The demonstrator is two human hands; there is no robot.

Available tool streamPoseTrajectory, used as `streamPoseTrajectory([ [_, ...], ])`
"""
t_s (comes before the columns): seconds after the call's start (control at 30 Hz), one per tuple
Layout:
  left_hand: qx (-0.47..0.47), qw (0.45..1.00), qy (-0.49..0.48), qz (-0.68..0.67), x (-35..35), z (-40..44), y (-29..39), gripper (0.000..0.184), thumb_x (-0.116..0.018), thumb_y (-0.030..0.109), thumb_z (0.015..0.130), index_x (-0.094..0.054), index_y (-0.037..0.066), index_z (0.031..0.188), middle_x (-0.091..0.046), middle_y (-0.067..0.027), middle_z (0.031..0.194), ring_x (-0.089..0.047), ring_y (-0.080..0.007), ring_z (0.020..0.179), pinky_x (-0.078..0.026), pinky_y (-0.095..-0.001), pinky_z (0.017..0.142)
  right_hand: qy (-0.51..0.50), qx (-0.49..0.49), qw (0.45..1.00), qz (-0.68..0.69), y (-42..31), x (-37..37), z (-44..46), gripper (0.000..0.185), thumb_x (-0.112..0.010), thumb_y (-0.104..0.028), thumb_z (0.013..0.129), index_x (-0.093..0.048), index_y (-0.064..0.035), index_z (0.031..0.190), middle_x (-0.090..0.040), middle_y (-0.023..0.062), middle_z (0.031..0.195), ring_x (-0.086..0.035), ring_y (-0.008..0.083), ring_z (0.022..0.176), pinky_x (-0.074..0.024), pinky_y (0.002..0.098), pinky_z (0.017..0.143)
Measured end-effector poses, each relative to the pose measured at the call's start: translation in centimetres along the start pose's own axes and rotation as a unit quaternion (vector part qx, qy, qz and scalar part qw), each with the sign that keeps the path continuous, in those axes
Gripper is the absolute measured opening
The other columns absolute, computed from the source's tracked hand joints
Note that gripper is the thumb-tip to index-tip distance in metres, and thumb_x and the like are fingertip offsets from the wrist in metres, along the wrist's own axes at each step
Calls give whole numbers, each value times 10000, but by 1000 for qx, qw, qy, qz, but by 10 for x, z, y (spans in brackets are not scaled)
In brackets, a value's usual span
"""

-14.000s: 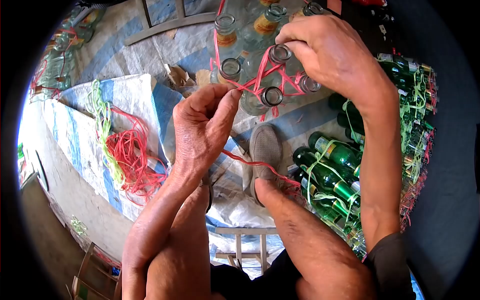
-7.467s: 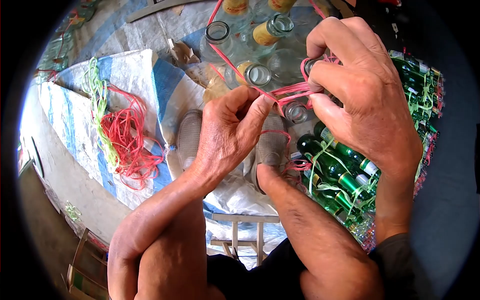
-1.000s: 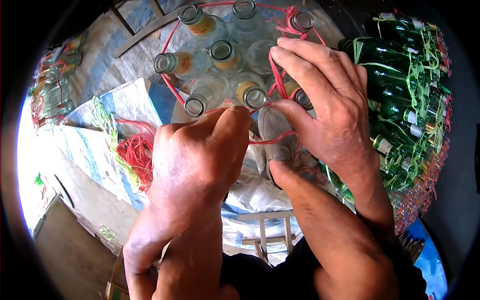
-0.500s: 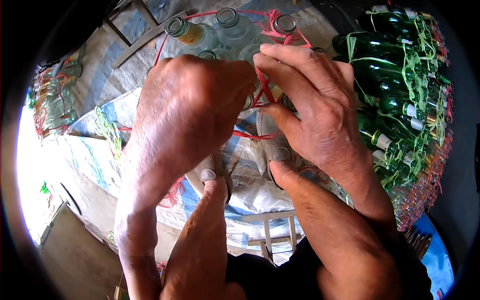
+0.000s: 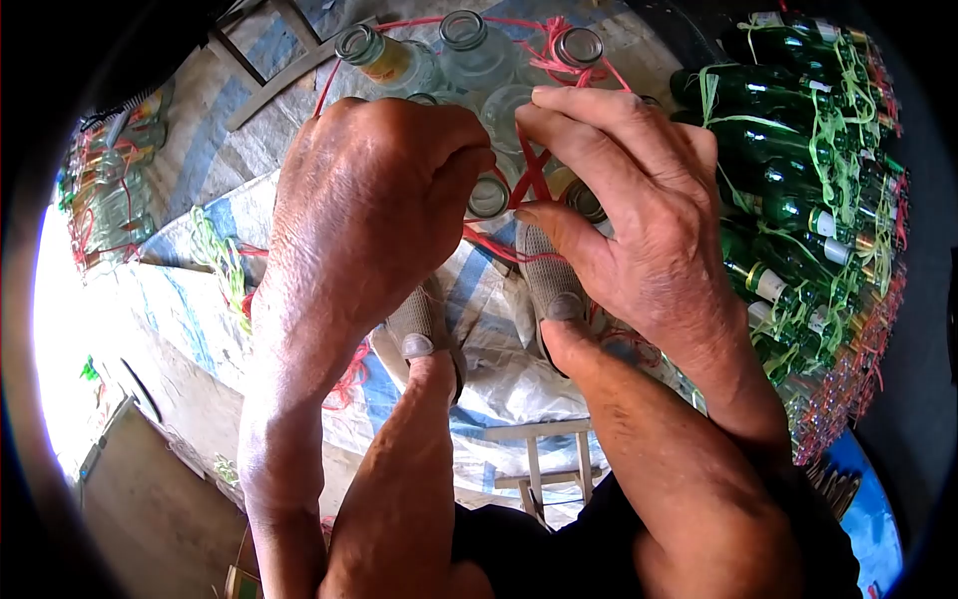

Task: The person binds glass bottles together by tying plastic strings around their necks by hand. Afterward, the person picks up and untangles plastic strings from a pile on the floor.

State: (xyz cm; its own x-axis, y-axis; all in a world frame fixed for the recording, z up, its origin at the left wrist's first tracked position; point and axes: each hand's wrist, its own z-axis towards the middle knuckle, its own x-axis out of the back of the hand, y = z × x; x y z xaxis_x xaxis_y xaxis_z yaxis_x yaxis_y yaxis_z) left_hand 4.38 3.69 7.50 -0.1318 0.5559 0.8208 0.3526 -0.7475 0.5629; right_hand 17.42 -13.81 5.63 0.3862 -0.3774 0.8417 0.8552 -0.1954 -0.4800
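Observation:
My left hand (image 5: 374, 200) is closed, its thumb and forefinger pressed together on what looks like red plastic string, mostly hidden by the hand. My right hand (image 5: 639, 200) is curved around the red string (image 5: 536, 175), which crosses in an X between its thumb and forefinger tips. Below both hands stands a cluster of clear glass bottles, including a tall bottle (image 5: 479, 60), one with an orange label (image 5: 389, 65) and one with a bunch of red string at its neck (image 5: 579, 47). Red string runs around the cluster, and the hands hide several bottles.
Stacked green bottles (image 5: 778, 150) tied with green string lie at the right. More clear bottles (image 5: 115, 205) stand at the far left. Striped sheeting (image 5: 200, 160) covers the floor, with a wooden frame (image 5: 284, 80) on it. My shoes (image 5: 547, 270) are beside the cluster.
My left hand has moved slightly left and down from the right hand, uncovering a bottle mouth and more of the crossed string. My right hand has hardly moved.

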Motion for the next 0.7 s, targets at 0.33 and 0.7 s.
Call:
streamPoseTrajectory([
  [0.33,28,1000,12,2,-5,-8,-4,131,-734,124,927,-799,25,983,-758,-167,817,-750,-306,715,-566,-390,664,3,-21,1000,4,-7,-3,2,611,-922,-123,685,-734,-141,1265,-705,-4,1326,-672,200,1179,-414,388,952],
  [0.7,18,996,17,89,-10,-7,-3,129,-732,190,916,-785,79,874,-719,-174,763,-720,-403,737,-572,-492,681,24,-34,999,-14,-9,-9,5,599,-909,-84,674,-722,-159,1237,-711,-23,1265,-676,189,1152,-403,388,922],
])
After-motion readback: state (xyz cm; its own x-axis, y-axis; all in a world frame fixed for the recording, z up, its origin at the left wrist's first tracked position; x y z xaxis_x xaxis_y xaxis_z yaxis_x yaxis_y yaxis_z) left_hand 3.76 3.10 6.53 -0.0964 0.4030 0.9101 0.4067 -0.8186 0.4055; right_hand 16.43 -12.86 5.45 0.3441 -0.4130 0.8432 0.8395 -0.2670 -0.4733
